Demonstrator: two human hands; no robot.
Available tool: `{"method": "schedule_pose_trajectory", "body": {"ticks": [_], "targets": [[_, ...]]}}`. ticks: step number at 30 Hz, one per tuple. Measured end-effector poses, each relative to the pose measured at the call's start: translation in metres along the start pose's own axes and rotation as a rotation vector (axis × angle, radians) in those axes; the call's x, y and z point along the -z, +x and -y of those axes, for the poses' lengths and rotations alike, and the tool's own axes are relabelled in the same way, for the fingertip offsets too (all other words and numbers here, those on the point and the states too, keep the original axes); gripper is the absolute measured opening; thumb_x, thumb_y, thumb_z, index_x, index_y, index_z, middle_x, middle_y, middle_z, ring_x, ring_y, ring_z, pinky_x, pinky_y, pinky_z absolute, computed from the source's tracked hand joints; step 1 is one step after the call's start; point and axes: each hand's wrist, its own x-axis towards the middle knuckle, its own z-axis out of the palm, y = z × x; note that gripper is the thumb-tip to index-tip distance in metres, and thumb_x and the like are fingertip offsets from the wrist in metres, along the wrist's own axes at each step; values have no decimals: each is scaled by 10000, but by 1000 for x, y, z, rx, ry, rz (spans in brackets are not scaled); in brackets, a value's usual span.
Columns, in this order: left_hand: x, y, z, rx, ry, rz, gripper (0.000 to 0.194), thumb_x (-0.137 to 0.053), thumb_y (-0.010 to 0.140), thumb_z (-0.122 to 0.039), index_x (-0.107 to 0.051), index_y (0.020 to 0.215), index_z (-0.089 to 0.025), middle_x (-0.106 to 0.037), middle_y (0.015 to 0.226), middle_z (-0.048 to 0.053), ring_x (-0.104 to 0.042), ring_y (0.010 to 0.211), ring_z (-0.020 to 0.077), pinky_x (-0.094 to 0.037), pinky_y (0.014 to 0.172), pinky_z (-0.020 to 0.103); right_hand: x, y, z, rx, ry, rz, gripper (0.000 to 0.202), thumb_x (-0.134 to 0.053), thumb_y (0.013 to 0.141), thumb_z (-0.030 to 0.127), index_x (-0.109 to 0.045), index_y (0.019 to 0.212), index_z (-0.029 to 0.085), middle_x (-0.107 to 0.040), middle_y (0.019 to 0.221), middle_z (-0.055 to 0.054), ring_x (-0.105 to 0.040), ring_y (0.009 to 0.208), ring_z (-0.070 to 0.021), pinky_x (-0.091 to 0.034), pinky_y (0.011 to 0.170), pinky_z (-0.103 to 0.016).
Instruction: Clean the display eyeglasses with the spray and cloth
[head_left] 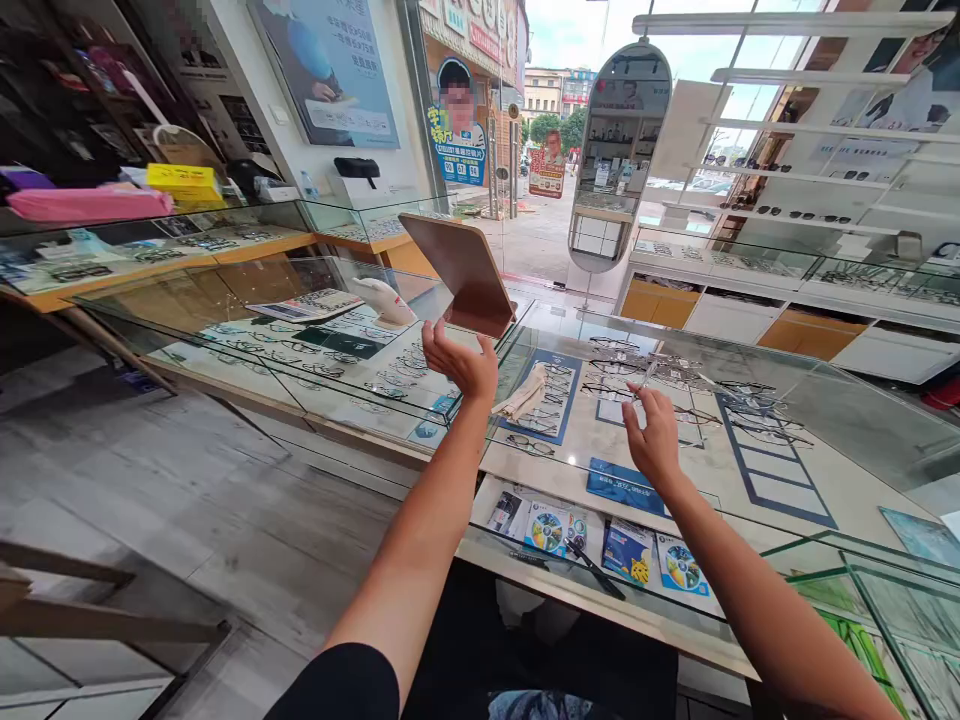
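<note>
My left hand (463,362) is raised palm up over the counter, its fingers spread and nothing in them. Just behind it stands a tilted brown tabletop mirror (457,265), its back towards me. Above the glass counter my right hand (654,432) hovers, fingers loosely bent and thumb apart, with no held object visible. Close to its fingertips lie several eyeglasses (619,367); whether it touches them I cannot tell. Between my hands, a crumpled beige cloth (525,395) rests over a blue-edged display sheet (568,405) with more glasses.
Below the near glass are leaflets (626,548) and a black pen-like object (595,570). A white hand-shaped ornament (385,300) stands on the left case. Glass edges (847,565) rise at the right. An oval standing mirror (621,150) is beyond the counter.
</note>
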Motion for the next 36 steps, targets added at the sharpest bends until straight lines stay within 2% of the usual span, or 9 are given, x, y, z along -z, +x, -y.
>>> {"method": "schedule_pose_trajectory", "body": {"ticks": [4,8,13,17,22,26,29,32,36], "targets": [[2,5,9,91,-44,3,425,-450,1003,46,-482,1401,-100,-679,1365,263,-624,1417,326,-469,1122,525,3,2,1,8,4,-52,400,-502,1144,456,-690,1431,252,-761,1287,-142,-647,1164,-336,-511,1075,-545],[1,6,11,144,-58,-2,569,-247,866,221,-495,1235,-134,-729,1155,167,-694,1222,242,-455,1053,468,7,5,2,0,-6,-97,397,-504,1142,456,-681,1435,255,-754,1272,-142,-658,1174,-336,-502,1085,-558],[-1,11,5,146,-102,39,521,-208,885,193,-483,1100,-195,-677,1038,99,-685,1096,228,-470,1006,428,9,7,3,-18,66,-135,392,-507,1137,458,-676,1421,246,-727,1235,-144,-661,1188,-332,-539,1069,-570],[-9,2,-10,125,-169,112,337,-400,918,75,-459,1040,-233,-627,1069,91,-642,1101,253,-477,1033,422,9,6,7,-29,165,-157,360,-512,1138,436,-673,1412,266,-697,1285,-139,-666,1197,-307,-595,1031,-547],[-22,-40,-41,96,-340,453,143,-643,947,-225,-504,919,-245,-568,872,15,-587,843,203,-520,836,348,7,4,15,-29,231,-89,353,-502,1144,426,-665,1413,266,-676,1269,-131,-713,1162,-286,-629,1025,-528],[-26,-72,-60,157,-484,830,505,-577,960,-732,-536,847,-241,-536,744,4,-517,655,162,-387,529,266,6,2,24,-48,288,1,371,-489,1146,440,-676,1404,251,-686,1270,-145,-734,1143,-287,-635,1016,-506],[-24,-78,-67,344,-641,1138,751,-419,872,-987,-495,780,-245,-448,652,-13,-409,539,133,-206,436,227,5,1,31,-54,364,132,381,-506,1137,476,-683,1405,271,-699,1225,-125,-743,1087,-275,-643,958,-476],[-22,-74,-71,547,-799,1365,860,-456,738,-1107,-436,688,-249,-331,582,-41,-302,486,108,-121,410,217,5,0,36,-57,434,226,389,-521,1132,506,-702,1392,280,-690,1181,-107,-741,1062,-263,-635,943,-457],[-19,-72,-74,588,-819,1438,873,-454,732,-1113,-422,619,-248,-296,546,-35,-255,483,111,-104,407,235,5,-2,40,-89,514,266,396,-543,1120,545,-730,1341,274,-705,1220,-118,-741,1068,-268,-616,930,-451]]}}
